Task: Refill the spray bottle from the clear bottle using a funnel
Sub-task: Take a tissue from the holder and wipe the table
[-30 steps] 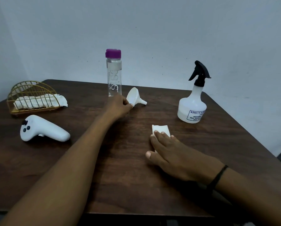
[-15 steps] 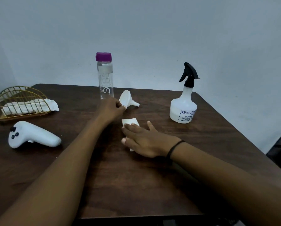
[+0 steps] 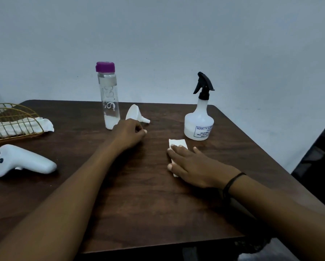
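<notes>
Dark wood table (image 3: 139,213) against a plain pale wall. Left hand (image 3: 128,133) sits fingers curled, holding nothing I can see; the white funnel (image 3: 134,113) lies on its side just beyond it, clear bottle (image 3: 109,102) with purple cap right behind. Right hand (image 3: 193,165) lies flat, pressing a folded white tissue (image 3: 177,143). Spray bottle (image 3: 199,123) stands just past it, label starts "KISS", rest unreadable.

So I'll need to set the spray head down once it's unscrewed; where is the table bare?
Bare wood lies between the two forearms, in front of the left hand and the right hand pressing the folded tissue. It is crowded at the back, around the clear bottle, funnel and spray bottle, and at the left by the white controller.
</notes>
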`<state>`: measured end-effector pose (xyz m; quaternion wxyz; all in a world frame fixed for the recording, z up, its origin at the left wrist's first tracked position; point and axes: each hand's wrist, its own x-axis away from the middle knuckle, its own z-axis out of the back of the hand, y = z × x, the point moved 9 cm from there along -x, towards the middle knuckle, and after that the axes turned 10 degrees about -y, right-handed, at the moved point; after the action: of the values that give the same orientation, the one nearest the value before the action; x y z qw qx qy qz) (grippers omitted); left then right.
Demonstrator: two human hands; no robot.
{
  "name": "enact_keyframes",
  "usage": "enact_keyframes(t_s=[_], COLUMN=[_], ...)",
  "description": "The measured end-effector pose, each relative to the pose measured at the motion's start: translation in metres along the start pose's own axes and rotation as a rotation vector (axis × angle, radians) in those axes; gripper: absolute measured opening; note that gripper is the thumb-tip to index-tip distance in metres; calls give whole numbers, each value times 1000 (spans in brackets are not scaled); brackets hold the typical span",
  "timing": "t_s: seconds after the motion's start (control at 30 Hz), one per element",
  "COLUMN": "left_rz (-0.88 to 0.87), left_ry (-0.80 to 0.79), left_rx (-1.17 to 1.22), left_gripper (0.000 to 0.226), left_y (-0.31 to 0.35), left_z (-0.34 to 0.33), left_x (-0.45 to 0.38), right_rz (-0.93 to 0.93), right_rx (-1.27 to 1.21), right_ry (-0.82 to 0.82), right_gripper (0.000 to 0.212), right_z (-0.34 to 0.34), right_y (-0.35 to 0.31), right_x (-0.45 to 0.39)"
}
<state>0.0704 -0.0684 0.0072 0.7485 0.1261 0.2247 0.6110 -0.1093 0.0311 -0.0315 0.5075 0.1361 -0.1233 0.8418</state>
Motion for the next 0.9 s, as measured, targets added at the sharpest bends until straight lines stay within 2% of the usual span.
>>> enact_keyframes(t_s=[0.17, 0.33, 0.4, 0.5, 0.73, 0.83, 0.9], left_rz=[-198, -389, -425, -489, -575, -611, -618], left_ry=[-87, -217, -253, -256, -296, -336, -324], left_rx=[-20, -39, -54, -113, -163, -118, -53], left_gripper=[26, 22, 27, 37, 30, 20, 26], left_y=[43, 89, 100, 115, 156, 182, 201], left_z=[-23, -45, -51, -56, -74, -84, -89], left_x=[10, 19, 23, 28, 40, 45, 47], right_rz=[116, 183, 213, 257, 274, 224, 173], right_rx=[-53, -179, -171, -147, -163, -134, -124], right_ry=[40, 124, 158, 225, 360, 422, 500], right_gripper=[56, 53, 53, 40, 17, 16, 15], right_z=[-8, -11, -11, -8, -6, -7, -6], right_y=[-4, 7, 9, 10, 39, 58, 74], right_x=[31, 50, 59, 76, 112, 125, 138])
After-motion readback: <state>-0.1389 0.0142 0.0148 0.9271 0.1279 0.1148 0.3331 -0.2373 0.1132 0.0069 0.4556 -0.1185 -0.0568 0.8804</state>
